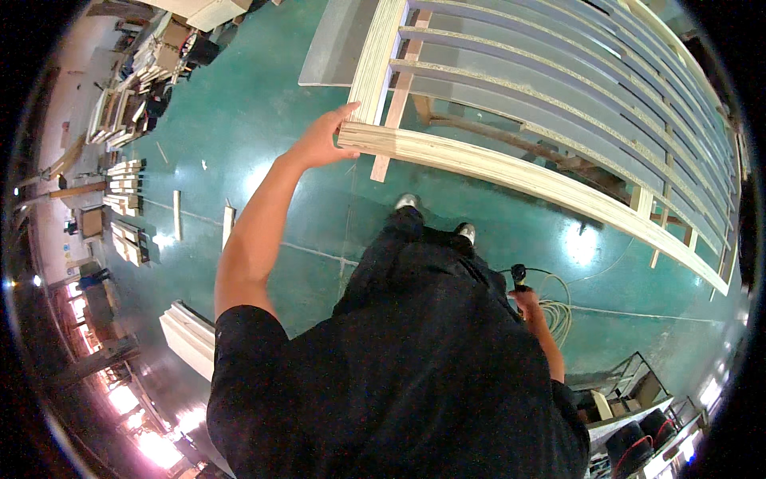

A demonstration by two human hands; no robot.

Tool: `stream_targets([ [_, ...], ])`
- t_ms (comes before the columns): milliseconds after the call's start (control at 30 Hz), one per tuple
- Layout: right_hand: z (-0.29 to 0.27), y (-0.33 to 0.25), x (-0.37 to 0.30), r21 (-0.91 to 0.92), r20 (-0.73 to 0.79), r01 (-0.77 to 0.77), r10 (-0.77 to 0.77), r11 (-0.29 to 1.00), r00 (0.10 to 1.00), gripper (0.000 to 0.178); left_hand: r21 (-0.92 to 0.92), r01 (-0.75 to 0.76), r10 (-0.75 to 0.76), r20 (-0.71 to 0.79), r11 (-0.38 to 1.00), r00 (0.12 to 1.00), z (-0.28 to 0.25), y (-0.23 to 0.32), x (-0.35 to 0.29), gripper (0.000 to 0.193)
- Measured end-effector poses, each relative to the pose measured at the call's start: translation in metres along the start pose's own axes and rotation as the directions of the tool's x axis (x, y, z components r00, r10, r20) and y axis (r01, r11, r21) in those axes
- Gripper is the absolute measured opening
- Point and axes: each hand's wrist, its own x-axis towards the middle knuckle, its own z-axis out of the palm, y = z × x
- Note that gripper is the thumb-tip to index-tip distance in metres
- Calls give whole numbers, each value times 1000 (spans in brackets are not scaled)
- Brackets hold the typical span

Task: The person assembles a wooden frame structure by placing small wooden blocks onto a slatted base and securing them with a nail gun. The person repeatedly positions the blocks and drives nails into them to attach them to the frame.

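A large slatted wooden frame (511, 164) stretches across the upper right, with a thick pale beam along its near side. My left hand (323, 140) grips its near left corner, where two beams meet, with the thumb and fingers spread around the beam ends. Low by my right side, my right hand (524, 300) is closed around a dark hand-held tool (519, 275) with a rounded black head. The tool's exact kind is too small to make out. A thin reddish wooden strip (381, 166) sticks out under the frame near my left hand.
A pale coiled hose (561, 311) lies on the green floor (311, 215) beside my right hand. Stacked boards (187, 335) and short timber pieces (125, 188) lie to the left. A grey panel (329, 48) sits beyond the frame's corner. At lower right stands a rack (634, 391).
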Motion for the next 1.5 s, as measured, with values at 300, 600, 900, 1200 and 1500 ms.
stream_targets([
  [300,1,-144,-79,291,-133,-204,251,935,959,46,-762,330,-165,288,557,943,9,-73,72,22],
  [600,-26,-350,-161,334,-219,-146,227,931,949,42,-703,327,-42,390,632,920,14,-87,91,44],
  [900,-115,-550,-238,377,-536,290,-49,880,843,30,-746,347,-4,420,569,908,19,-97,93,49],
  [1200,-147,-602,-184,-315,-819,53,-299,948,490,38,-705,51,160,230,707,960,26,-139,85,36],
  [1500,-127,-595,-140,-497,-742,-3,-423,868,520,41,-588,-279,339,-9,759,941,35,-126,44,50],
])
